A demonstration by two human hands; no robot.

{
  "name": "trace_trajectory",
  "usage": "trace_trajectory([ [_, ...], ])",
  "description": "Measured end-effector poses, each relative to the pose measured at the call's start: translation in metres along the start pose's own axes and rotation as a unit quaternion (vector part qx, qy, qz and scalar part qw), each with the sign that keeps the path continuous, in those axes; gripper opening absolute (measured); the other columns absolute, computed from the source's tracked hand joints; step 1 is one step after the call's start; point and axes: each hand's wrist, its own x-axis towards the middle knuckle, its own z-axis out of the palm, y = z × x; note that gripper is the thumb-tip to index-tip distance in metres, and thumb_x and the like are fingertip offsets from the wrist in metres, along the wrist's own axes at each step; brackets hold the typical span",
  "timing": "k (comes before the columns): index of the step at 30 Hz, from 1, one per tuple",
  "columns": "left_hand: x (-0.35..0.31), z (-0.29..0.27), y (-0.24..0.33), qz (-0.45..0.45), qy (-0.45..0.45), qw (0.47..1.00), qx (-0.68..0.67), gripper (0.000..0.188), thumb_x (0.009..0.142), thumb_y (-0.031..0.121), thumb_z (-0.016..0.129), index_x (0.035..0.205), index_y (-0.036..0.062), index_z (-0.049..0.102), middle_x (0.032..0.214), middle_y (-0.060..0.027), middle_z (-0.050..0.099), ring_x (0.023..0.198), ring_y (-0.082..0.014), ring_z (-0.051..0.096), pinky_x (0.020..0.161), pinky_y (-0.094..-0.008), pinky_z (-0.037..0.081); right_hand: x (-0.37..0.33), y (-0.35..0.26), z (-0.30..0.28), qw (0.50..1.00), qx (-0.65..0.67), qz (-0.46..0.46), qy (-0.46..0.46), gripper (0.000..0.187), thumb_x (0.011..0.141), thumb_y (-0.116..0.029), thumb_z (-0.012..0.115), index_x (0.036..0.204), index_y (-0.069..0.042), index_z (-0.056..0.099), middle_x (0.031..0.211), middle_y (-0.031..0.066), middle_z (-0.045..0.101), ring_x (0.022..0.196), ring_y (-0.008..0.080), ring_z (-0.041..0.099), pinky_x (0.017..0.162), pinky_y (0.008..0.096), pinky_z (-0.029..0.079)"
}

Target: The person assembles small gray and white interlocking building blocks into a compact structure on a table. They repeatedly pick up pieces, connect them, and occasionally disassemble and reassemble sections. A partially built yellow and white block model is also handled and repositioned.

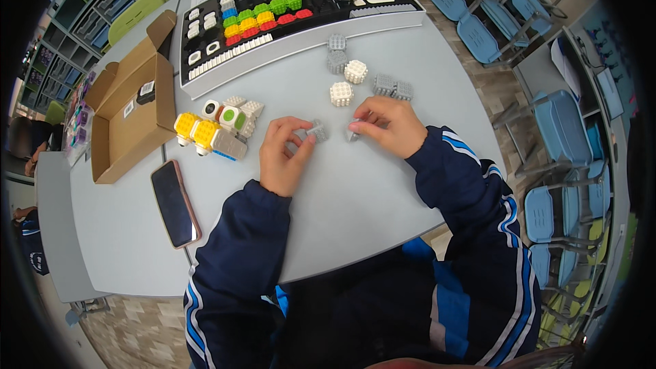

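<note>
Over the middle of the table, my left hand is closed in a pinch on a grey studded block. My right hand, a short gap to the right, pinches a smaller grey piece, mostly hidden by the fingers. Beyond the hands lie a white studded block and another white block. Grey studded blocks stand behind them, and a joined grey pair sits just past my right hand. Left of my left hand rests a built model of yellow, white and grey blocks.
A large kit tray with coloured blocks and white parts spans the table's far side. At left are an opened cardboard box and a phone. Blue chairs stand right of the table. Part of another person shows far left.
</note>
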Motion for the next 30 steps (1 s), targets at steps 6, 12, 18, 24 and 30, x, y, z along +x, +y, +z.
trace_trajectory([
  [6,0.002,0.0,0.003,-0.016,-0.002,1.0,-0.015,0.018,0.085,0.005,0.067,0.103,0.0061,0.065,0.111,-0.0021,0.054,0.076,-0.0054,0.053,0.054,-0.0166,0.04,-0.009,-0.001,-0.011,0.994,0.009,0.107,-0.01,0.027,0.081,-0.027,0.075,0.082,-0.002,0.063,0.066,0.0083,0.063,0.06,0.0158,0.061,0.056,0.0276,0.046],
  [12,0.001,0.001,0.001,-0.017,0.0,1.0,-0.025,0.017,0.086,0.006,0.066,0.102,0.0059,0.065,0.11,-0.0022,0.055,0.073,-0.0062,0.052,0.054,-0.0179,0.04,-0.015,0.005,-0.014,0.997,0.013,0.07,0.024,0.022,0.082,-0.023,0.075,0.087,-0.003,0.065,0.068,0.0047,0.062,0.057,0.0114,0.055,0.054,0.0256,0.043],
  [18,0.001,0.002,0.0,-0.016,0.011,0.999,-0.032,0.016,0.085,0.008,0.065,0.101,0.0074,0.065,0.107,-0.0025,0.057,0.07,-0.0076,0.053,0.053,-0.0198,0.039,-0.014,-0.009,-0.018,1.0,0.009,0.028,-0.006,0.029,0.084,-0.021,0.072,0.108,-0.008,0.066,0.091,0.0053,0.061,0.07,0.0158,0.058,0.061,0.028,0.047],
  [24,0.001,0.001,0.0,-0.016,0.007,1.0,-0.025,0.015,0.086,0.007,0.063,0.101,0.0073,0.064,0.107,-0.0028,0.057,0.071,-0.0077,0.054,0.054,-0.02,0.039,-0.015,0.0,-0.009,0.995,-0.038,-0.071,-0.058,0.027,0.084,-0.009,0.066,0.11,-0.012,0.066,0.107,0.0079,0.057,0.094,0.0248,0.056,0.082,0.0328,0.048],
  [30,0.002,-0.001,0.004,-0.032,-0.018,0.999,-0.021,0.015,0.089,0.006,0.061,0.105,0.0055,0.063,0.111,-0.0016,0.054,0.076,-0.0061,0.052,0.06,-0.0183,0.04,-0.014,0.008,-0.013,0.985,-0.1,-0.119,-0.074,0.046,0.072,0.016,0.052,0.105,-0.012,0.068,0.112,0.0086,0.057,0.106,0.0297,0.051,0.09,0.0353,0.045],
])
